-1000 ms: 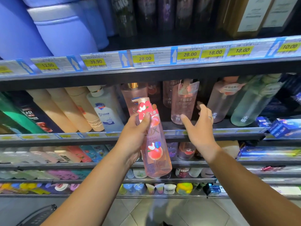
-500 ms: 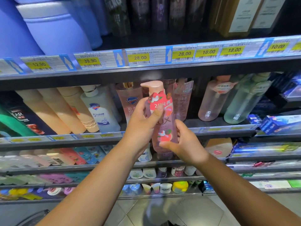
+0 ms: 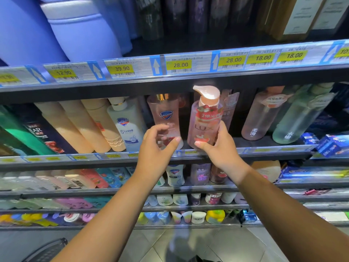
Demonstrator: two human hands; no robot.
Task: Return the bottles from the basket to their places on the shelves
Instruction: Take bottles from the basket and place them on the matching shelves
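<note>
On the right hand the fingers curl round the right flank of the pink pump bottle, with the thumb across its near base (a low grip). The bottle stands upright, its long axis vertical and its foot on the front of the middle shelf, just right of the Safeguard bottle. The left hand is loosely curled just to the left and holds nothing. I judge that the next move is a push straight to the far side, and the right hand alone is on the bottle.

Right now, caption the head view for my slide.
Right hand holds a Lux bottle upright on the shelf beside a Safeguard bottle; left hand empty.
</note>
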